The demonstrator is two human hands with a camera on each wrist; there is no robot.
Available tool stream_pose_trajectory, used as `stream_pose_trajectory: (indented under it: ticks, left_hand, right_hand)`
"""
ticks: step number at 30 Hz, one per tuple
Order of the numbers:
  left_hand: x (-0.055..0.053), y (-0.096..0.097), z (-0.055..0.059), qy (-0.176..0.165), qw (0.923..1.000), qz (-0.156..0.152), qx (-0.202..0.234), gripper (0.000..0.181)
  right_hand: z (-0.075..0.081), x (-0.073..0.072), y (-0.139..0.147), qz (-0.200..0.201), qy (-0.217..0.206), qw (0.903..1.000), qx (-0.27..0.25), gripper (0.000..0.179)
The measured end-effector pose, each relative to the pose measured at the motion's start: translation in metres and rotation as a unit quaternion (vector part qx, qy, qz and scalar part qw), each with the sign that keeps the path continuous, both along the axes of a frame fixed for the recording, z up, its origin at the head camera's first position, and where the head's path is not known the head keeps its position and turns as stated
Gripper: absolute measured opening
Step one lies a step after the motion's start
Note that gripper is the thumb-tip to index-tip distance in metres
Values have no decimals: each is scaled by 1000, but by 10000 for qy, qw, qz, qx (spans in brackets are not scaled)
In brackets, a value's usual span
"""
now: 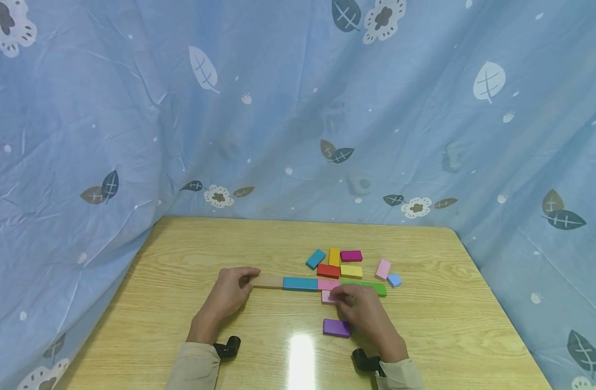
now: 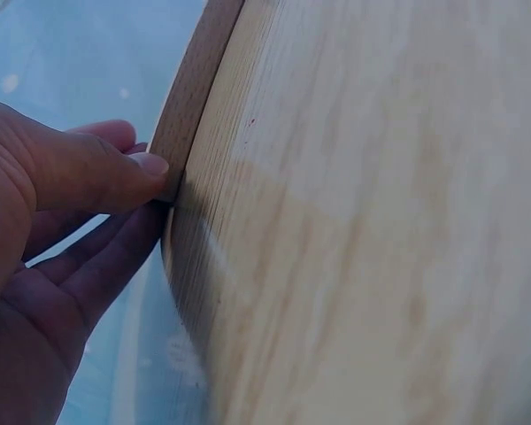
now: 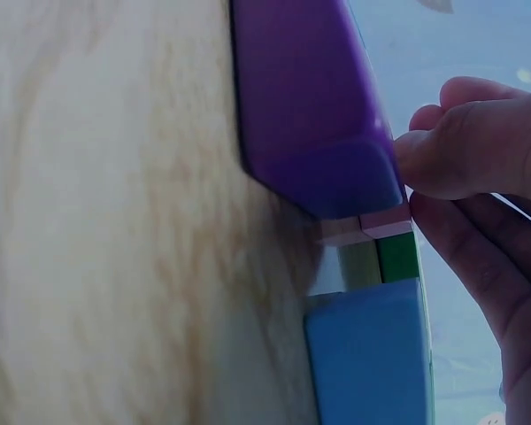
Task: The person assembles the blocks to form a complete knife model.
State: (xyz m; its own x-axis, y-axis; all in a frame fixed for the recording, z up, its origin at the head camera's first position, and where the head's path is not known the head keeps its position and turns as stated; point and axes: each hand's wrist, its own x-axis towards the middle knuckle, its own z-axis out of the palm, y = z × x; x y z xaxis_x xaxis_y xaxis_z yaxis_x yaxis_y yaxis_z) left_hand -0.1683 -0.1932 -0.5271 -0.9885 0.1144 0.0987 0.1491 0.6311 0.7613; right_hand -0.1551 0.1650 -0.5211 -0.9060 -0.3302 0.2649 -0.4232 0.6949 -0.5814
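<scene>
On the table, coloured blocks make a row running left to right. My left hand (image 1: pixel 231 292) pinches the left end of a tan wooden block (image 1: pixel 269 281), thumb on its near face in the left wrist view. To its right follow a blue block (image 1: pixel 300 284), a pink block (image 1: pixel 328 284) and green blocks (image 1: pixel 374 288). With thumb and fingers, my right hand (image 1: pixel 363 309) holds a light pink block (image 1: pixel 326 297) at the near side of the pink block; the hand covers its right part. A purple block (image 1: pixel 336 327) lies nearer to me, just left of that hand.
Behind the row lie a blue block (image 1: pixel 315 259), orange block (image 1: pixel 334 256), red block (image 1: pixel 328 271), magenta block (image 1: pixel 351 255) and yellow block (image 1: pixel 351 271). Right of them are another pink block (image 1: pixel 382 269) and a small light blue block (image 1: pixel 394 280). A patterned curtain (image 1: pixel 298 108) surrounds the table.
</scene>
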Motion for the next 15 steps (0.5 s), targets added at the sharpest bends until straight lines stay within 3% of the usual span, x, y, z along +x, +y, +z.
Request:
stream_pose_trajectory:
  ticks: [15]
  left_hand:
    - [1,1,1,17,10000,16,-17,39]
  right_hand:
    - [0,2,2,-10,90,9997,-218,25]
